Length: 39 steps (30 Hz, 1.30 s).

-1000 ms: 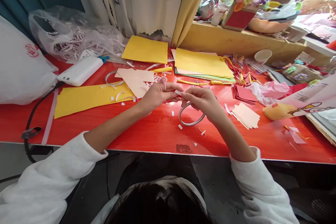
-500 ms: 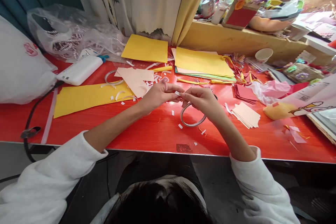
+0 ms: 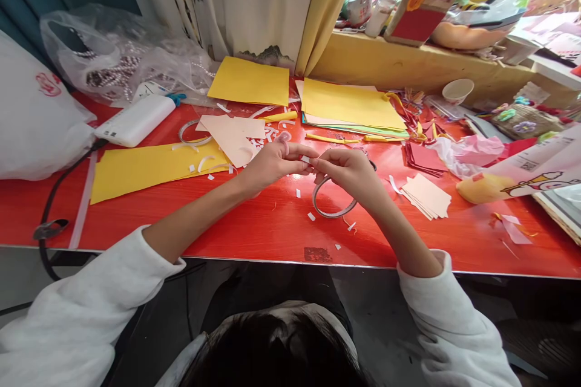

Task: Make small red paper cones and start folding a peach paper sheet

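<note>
My left hand (image 3: 267, 164) and my right hand (image 3: 348, 170) meet fingertip to fingertip over the table, both closed. Between the fingertips is a small white piece of tape (image 3: 305, 159). A roll of double-sided tape (image 3: 333, 215) hangs at my right hand, its upper part hidden behind the fingers and palm. A pink looped thing (image 3: 284, 136) shows at the back of my left hand; its kind is unclear. Small white scraps (image 3: 311, 216) lie on the red table (image 3: 254, 227) below.
Yellow sheets (image 3: 149, 170), a pale pink sheet (image 3: 236, 133) and another tape roll (image 3: 187, 132) lie left. A stack of coloured paper (image 3: 349, 106) is behind. Pale cards (image 3: 426, 196) and red cards (image 3: 424, 159) sit right. A white power bank (image 3: 136, 121) has a black cable.
Both hands keep the same pinch, with only slight finger movement. The whole view has shifted a little.
</note>
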Tool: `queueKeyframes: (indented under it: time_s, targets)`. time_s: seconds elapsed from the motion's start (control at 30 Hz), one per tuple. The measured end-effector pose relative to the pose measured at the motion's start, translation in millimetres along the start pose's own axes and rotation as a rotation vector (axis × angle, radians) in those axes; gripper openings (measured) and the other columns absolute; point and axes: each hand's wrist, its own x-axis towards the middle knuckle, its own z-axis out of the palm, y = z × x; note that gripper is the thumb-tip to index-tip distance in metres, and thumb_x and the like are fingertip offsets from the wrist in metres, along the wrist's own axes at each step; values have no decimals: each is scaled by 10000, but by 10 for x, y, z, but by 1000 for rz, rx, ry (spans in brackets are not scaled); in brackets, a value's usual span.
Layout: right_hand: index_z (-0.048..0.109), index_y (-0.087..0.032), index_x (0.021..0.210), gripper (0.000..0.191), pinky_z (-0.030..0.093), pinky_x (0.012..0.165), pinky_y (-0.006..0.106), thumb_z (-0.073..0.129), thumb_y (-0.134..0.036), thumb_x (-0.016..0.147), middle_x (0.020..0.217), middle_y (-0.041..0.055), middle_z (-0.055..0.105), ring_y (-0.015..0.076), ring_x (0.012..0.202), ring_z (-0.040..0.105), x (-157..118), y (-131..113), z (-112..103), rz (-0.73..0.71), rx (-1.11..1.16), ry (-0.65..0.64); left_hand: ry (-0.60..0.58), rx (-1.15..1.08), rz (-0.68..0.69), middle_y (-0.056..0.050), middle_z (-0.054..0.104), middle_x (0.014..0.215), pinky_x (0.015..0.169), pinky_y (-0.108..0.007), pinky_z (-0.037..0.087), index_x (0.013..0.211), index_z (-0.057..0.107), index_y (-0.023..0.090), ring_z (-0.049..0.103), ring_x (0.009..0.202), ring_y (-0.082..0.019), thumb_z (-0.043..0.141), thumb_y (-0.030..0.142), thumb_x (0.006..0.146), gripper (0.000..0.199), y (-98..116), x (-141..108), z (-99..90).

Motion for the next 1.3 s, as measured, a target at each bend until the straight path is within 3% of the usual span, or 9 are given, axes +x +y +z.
queueKeyframes:
  time_s: [0.53, 0.8, 1.0, 1.2, 1.3]
  targets:
    - [609, -158, 658, 280, 445, 594, 233, 577, -359, 851, 605, 22, 676, 127, 588, 631, 11, 17, 11, -24, -52, -12, 48, -201, -19, -64, 701, 943, 835, -322, 570, 866, 715, 104, 681, 801, -138, 506, 152, 833, 218, 1, -4, 12]
    - [609, -160, 655, 274, 447, 596, 239, 582, -351, 849, 619, 26, 680, 130, 594, 630, 12, 5, -3, -22, -76, -33, 24, -85, -28, -35, 711, 824, 848, -308, 561, 942, 703, 111, 678, 777, -124, 638, 195, 804, 175, 21, -8, 35]
    - [616, -156, 661, 265, 446, 607, 240, 583, -337, 850, 632, 28, 679, 122, 603, 625, 14, -17, -22, 20, -76, -68, 40, -68, -24, -19, 710, 810, 848, -298, 564, 946, 701, 124, 686, 743, -109, 636, 205, 816, 167, -23, 10, 32]
    - [700, -138, 845, 298, 348, 468, 228, 557, -399, 864, 748, 70, 727, 91, 533, 514, -33, -95, -142, 107, -43, -202, 74, 1, -36, -39, 716, 797, 831, -311, 567, 946, 691, 115, 694, 780, -134, 603, 180, 838, 154, -1, 11, 40]
    - [716, -136, 830, 290, 343, 451, 236, 548, -370, 869, 775, 79, 739, 78, 486, 447, -41, -117, -181, 147, -64, -240, 61, 15, -44, -37, 708, 787, 815, -296, 566, 938, 687, 112, 694, 772, -128, 586, 150, 843, 143, 11, 19, 45]
